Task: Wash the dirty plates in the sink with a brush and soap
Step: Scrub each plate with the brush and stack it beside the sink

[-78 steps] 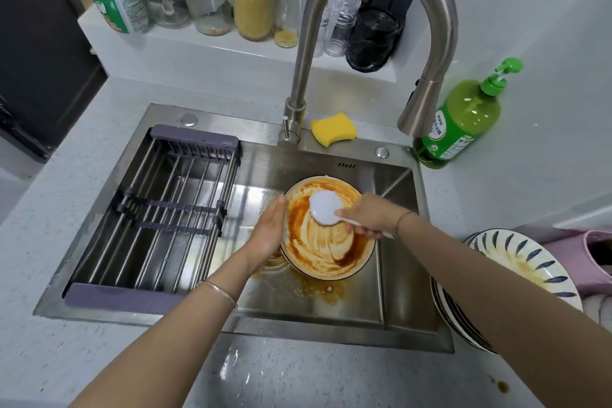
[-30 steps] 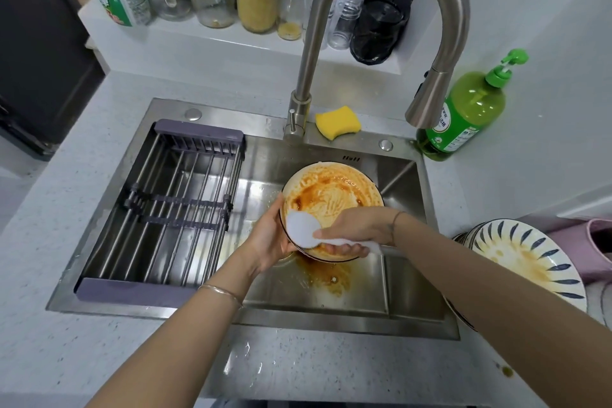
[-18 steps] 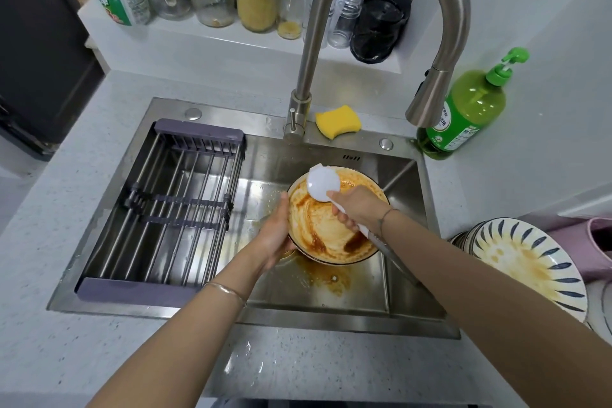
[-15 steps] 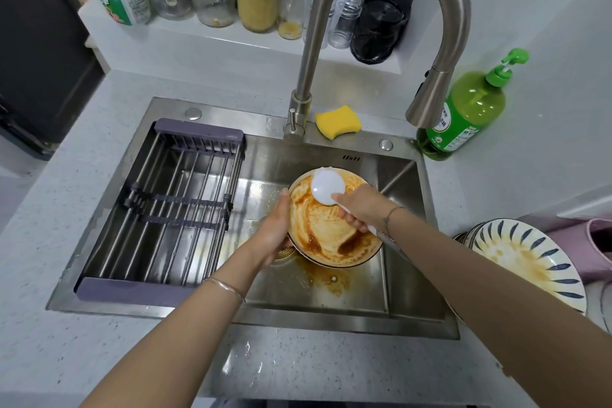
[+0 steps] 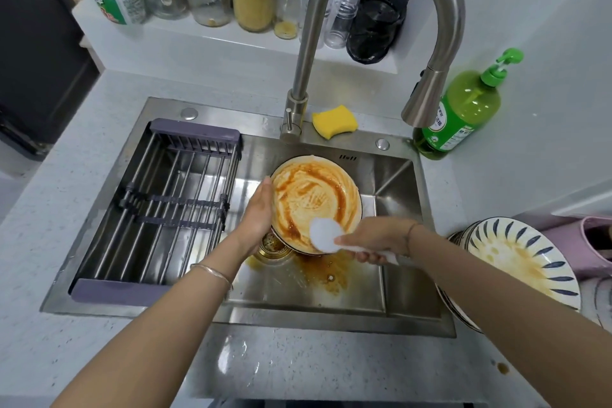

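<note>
Plate, sauce-smeared, tilted up inside sink. Left hand grips its left rim; right hand wrapped round white brush, head on plate's lower edge. Behind: yellow sponge on sink rim, green soap bottle on tabletop.

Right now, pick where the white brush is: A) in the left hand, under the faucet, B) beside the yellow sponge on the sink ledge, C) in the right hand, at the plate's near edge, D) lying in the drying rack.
C: the right hand grips the handle of the brush, whose head is at the near edge of the sauce-smeared plate, while the left hand holds the plate's left rim.
</note>
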